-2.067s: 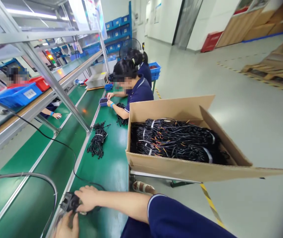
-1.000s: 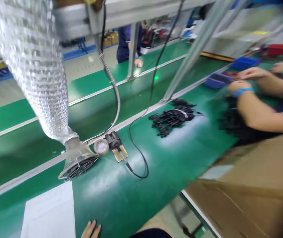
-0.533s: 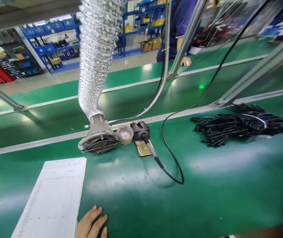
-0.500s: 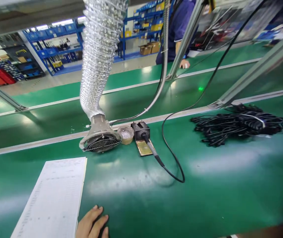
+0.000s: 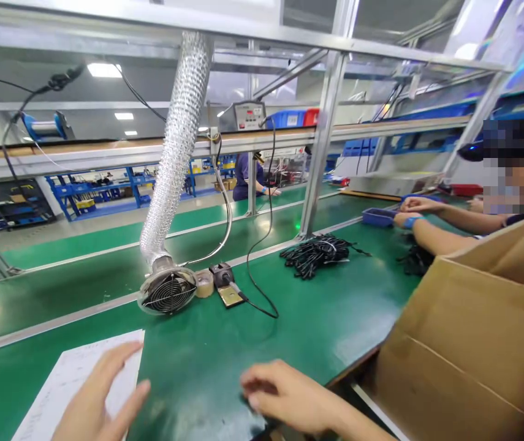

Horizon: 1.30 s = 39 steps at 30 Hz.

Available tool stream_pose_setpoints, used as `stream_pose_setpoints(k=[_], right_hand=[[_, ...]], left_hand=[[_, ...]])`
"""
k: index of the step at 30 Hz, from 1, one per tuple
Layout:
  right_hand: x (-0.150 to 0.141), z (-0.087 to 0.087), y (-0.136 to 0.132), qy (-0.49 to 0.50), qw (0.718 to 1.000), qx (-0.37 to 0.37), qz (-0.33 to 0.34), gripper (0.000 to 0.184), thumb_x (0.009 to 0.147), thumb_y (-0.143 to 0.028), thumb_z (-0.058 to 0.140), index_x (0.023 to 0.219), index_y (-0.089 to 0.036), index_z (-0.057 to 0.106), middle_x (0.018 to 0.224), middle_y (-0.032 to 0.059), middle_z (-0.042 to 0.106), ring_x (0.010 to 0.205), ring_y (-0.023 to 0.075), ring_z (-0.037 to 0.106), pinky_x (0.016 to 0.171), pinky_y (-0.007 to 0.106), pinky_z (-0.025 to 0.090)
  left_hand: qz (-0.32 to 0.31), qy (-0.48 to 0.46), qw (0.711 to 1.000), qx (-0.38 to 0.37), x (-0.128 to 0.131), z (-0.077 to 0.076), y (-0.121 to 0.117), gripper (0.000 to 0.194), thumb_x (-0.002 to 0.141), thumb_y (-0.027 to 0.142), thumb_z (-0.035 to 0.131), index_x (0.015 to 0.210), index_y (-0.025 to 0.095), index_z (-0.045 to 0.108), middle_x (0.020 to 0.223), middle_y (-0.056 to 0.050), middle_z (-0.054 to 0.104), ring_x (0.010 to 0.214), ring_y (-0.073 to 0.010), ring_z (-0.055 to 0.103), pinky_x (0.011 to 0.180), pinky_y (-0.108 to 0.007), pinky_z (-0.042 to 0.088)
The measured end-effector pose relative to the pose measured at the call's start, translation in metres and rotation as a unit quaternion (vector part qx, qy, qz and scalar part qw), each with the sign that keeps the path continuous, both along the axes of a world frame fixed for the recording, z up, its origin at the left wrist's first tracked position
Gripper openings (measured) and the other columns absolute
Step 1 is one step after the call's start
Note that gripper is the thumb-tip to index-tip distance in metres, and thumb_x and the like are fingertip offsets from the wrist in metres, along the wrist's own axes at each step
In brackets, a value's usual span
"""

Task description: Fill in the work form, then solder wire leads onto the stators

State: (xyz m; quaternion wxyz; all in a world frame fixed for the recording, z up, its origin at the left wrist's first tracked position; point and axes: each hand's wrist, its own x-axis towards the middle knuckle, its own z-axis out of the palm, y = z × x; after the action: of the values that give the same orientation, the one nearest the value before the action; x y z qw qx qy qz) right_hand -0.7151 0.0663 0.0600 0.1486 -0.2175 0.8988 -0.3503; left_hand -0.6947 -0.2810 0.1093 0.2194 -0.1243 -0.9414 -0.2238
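White paper, beneath left grip

Left hand now spread over paper sheet instead of beside it; right hand enters view, half-curled over surface; view tilts higher, bringing in wire spool, control unit; cardboard box back at right

Desk: green, glossy surface. Paper sheets lie near left. Far side, left to right: caged fan hood, round container, iron stand, banded black cable bundle; blue bin at far right.
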Motion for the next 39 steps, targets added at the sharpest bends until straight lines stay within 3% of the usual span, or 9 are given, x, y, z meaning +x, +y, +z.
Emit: stream_pose_setpoints(k=[3,6,10,15,23,30,32,35,39], right_hand=[[-0.049,0.007,-0.028,0.068,0.993,0.040,-0.089,0.059,0.088,-0.038,0.054,0.138,-0.009,0.047,0.138,0.0166,0.051,0.126,0.0276,0.049,0.108,0.037,0.038],[-0.090,-0.001,-0.049,0.092,0.976,0.095,-0.176,0.085,0.085,-0.042,0.056,0.147,0.006,0.023,0.151,0.0294,0.025,0.143,0.0371,0.020,0.117,0.048,0.019],[-0.127,-0.012,-0.060,0.119,0.954,0.137,-0.237,0.093,0.081,-0.051,0.059,0.149,0.002,0.022,0.152,0.0270,0.025,0.140,0.0391,0.024,0.112,0.049,0.024],[-0.152,-0.021,-0.059,0.167,0.933,0.171,-0.270,0.077,0.086,-0.041,0.053,0.145,0.003,0.030,0.142,0.0264,0.040,0.122,0.0381,0.039,0.101,0.048,0.032],[-0.147,-0.033,-0.046,0.202,0.939,0.181,-0.211,0.061,0.086,-0.037,0.049,0.140,-0.008,0.041,0.140,0.0173,0.044,0.115,0.0329,0.041,0.094,0.043,0.033],[-0.129,-0.033,-0.040,0.223,0.935,0.196,-0.195,0.062,0.087,-0.041,0.051,0.135,-0.002,0.043,0.136,0.0251,0.046,0.114,0.0394,0.044,0.092,0.050,0.038],[-0.113,-0.031,-0.045,0.251,0.928,0.201,-0.187,0.065,0.087,-0.041,0.050,0.134,0.002,0.041,0.138,0.0302,0.042,0.119,0.0436,0.041,0.094,0.055,0.037],[-0.102,-0.022,-0.062,0.326,0.928,0.150,-0.102,0.050,0.091,-0.036,0.043,0.128,-0.001,0.049,0.133,0.0262,0.050,0.119,0.0378,0.048,0.097,0.051,0.042],[-0.138,-0.006,-0.097,0.322,0.939,0.104,-0.067,0.047,0.090,-0.026,0.042,0.131,-0.003,0.046,0.138,0.0245,0.045,0.116,0.0325,0.054,0.090,0.044,0.052]], left_hand=[[0.076,-0.063,0.995,0.014,-0.061,0.019,-0.012,0.074,0.082,0.064,0.047,0.138,0.017,0.043,0.136,-0.015,0.051,0.113,-0.0314,0.059,0.089,-0.046,0.055],[0.093,-0.092,0.990,0.047,-0.121,0.011,-0.015,0.093,0.077,0.070,0.046,0.142,0.005,0.033,0.139,-0.024,0.043,0.120,-0.0352,0.054,0.096,-0.050,0.050],[0.024,-0.095,0.991,0.091,-0.161,-0.008,-0.012,0.081,0.079,0.065,0.050,0.137,0.010,0.037,0.135,-0.021,0.048,0.118,-0.0332,0.055,0.099,-0.049,0.047],[0.024,-0.041,0.994,0.096,-0.171,-0.009,-0.013,0.066,0.080,0.057,0.053,0.127,0.011,0.047,0.125,-0.019,0.057,0.115,-0.0343,0.056,0.099,-0.052,0.044],[0.053,-0.053,0.992,0.103,-0.172,-0.008,-0.010,0.058,0.080,0.047,0.060,0.126,0.014,0.049,0.124,-0.015,0.059,0.116,-0.0312,0.055,0.101,-0.046,0.041],[0.037,-0.056,0.991,0.116,-0.162,-0.010,-0.011,0.052,0.081,0.045,0.062,0.122,0.015,0.052,0.119,-0.012,0.062,0.106,-0.0266,0.059,0.093,-0.039,0.046],[0.035,-0.062,0.989,0.127,-0.159,-0.014,-0.013,0.047,0.082,0.045,0.061,0.118,0.015,0.053,0.110,-0.010,0.065,0.091,-0.0230,0.063,0.081,-0.035,0.050],[0.038,-0.066,0.987,0.141,-0.158,-0.018,-0.017,0.034,0.082,0.042,0.061,0.102,0.016,0.053,0.088,-0.005,0.065,0.069,-0.0170,0.061,0.066,-0.029,0.048],[0.069,-0.039,0.985,0.155,-0.169,-0.018,-0.025,0.026,0.078,0.034,0.065,0.088,0.018,0.048,0.080,0.000,0.058,0.068,-0.0146,0.056,0.066,-0.027,0.045]])
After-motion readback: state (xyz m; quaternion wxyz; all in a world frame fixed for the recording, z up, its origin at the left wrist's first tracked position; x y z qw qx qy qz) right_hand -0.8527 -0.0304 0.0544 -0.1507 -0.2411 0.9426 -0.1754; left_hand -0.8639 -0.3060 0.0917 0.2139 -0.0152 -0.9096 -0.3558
